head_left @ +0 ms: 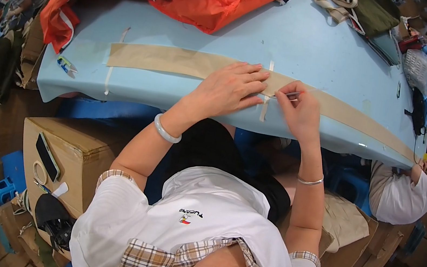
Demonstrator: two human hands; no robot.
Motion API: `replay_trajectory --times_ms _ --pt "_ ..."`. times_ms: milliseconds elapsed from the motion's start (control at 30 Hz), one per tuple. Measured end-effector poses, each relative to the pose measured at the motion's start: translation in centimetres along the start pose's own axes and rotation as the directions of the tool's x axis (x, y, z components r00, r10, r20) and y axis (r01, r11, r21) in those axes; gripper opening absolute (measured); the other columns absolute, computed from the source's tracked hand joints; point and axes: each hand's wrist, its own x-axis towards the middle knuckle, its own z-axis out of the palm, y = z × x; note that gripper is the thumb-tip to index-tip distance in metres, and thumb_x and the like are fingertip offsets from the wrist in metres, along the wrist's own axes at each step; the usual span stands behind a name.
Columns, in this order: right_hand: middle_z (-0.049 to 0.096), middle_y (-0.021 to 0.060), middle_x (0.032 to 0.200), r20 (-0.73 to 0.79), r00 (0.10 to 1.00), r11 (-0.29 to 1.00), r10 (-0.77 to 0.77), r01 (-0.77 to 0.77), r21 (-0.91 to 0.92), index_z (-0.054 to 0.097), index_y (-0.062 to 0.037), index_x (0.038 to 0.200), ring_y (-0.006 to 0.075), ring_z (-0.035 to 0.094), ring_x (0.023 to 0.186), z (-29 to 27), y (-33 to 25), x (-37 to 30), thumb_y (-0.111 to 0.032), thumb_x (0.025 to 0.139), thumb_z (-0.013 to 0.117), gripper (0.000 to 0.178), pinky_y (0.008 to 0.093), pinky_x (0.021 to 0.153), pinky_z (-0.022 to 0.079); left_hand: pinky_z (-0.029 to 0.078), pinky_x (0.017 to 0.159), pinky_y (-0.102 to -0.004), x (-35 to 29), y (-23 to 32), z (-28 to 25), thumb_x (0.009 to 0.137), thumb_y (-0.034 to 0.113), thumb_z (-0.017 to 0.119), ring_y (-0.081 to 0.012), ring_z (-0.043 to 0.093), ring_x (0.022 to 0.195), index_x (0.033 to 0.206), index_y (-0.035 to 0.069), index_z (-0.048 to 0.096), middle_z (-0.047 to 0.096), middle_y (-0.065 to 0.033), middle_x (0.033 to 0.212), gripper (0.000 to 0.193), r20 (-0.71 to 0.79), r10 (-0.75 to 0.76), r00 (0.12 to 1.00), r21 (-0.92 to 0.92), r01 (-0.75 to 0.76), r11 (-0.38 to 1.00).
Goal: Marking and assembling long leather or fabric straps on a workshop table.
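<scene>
A long beige fabric strip point(158, 59) lies across the light blue tabletop point(184, 28), running from left of centre to the far right edge. Flat on the strip and the table near its front edge rests my left hand point(230, 89), fingers stretched to the right. My right hand point(301, 113) pinches a slim, dark pen point(294, 95), its tip at the strip beside a whitish tape mark point(264, 113). Another tape mark point(108, 80) crosses the table at the strip's left end.
Orange fabric point(205, 1) is heaped along the far side. Thread snips point(66, 65) lie at the table's left. An olive bag point(375, 14) sits at the back right. A cardboard box point(78, 142) at lower left holds a phone point(48, 156) and a tape roll point(40, 171). A person's white sleeve point(404, 196) shows at right.
</scene>
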Motion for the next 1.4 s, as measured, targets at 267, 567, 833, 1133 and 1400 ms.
replay_trajectory --times_ms 267,567,833,1133,1400 --pt "0.068 0.0121 0.076 -0.104 0.995 0.999 -0.006 0.010 0.043 0.060 0.0011 0.085 0.0188 0.068 0.069 -0.1 -0.2 2.3 -0.009 0.086 0.068 0.013 0.0290 0.063 0.053 0.040 0.104 -0.0415 0.3 0.0 -0.3 0.090 0.027 0.063 -0.0288 0.050 0.126 0.111 0.004 0.063 0.058 -0.0089 0.131 0.031 0.029 0.005 1.000 -0.004 -0.005 1.000" --pt "0.067 0.0062 0.074 -0.104 0.994 0.999 -0.044 0.045 0.012 0.060 0.0020 0.086 0.0103 0.065 0.069 0.7 0.7 3.6 -0.008 0.088 0.067 0.012 0.0249 0.064 0.053 0.041 0.104 -0.0404 0.4 0.1 -0.1 0.088 0.027 0.064 -0.0270 0.052 0.123 0.105 0.007 0.062 0.060 -0.0071 0.127 0.027 -0.016 0.005 1.000 0.016 -0.005 1.000" --pt "0.068 0.0115 0.074 -0.086 0.994 0.998 -0.064 0.063 -0.016 0.059 0.0017 0.085 0.0184 0.068 0.067 1.0 0.5 3.1 -0.008 0.086 0.067 0.012 0.0287 0.062 0.053 0.040 0.106 -0.0423 -0.1 0.6 -0.4 0.090 0.027 0.063 -0.0281 0.049 0.128 0.111 0.005 0.063 0.057 -0.0082 0.132 0.031 0.046 -0.018 0.999 -0.006 0.018 1.000" --pt "0.066 0.0158 0.072 -0.028 0.997 0.996 -0.075 0.074 -0.045 0.059 0.0022 0.085 0.0244 0.067 0.064 0.2 -0.1 3.6 -0.007 0.084 0.066 0.011 0.0314 0.060 0.052 0.040 0.106 -0.0416 0.6 -0.1 -0.7 0.090 0.026 0.063 -0.0281 0.049 0.128 0.112 0.005 0.063 0.058 -0.0091 0.131 0.031 0.028 -0.018 0.999 0.005 0.018 1.000" --pt "0.066 0.0111 0.072 0.035 0.999 0.997 -0.040 0.043 -0.067 0.059 0.0040 0.086 0.0169 0.068 0.067 -0.3 -0.3 1.9 -0.006 0.086 0.066 0.013 0.0280 0.064 0.054 0.040 0.106 -0.0417 0.4 0.2 -0.2 0.090 0.027 0.063 -0.0283 0.049 0.128 0.112 0.005 0.064 0.058 -0.0093 0.131 0.031 0.031 -0.011 0.999 -0.005 0.011 1.000"
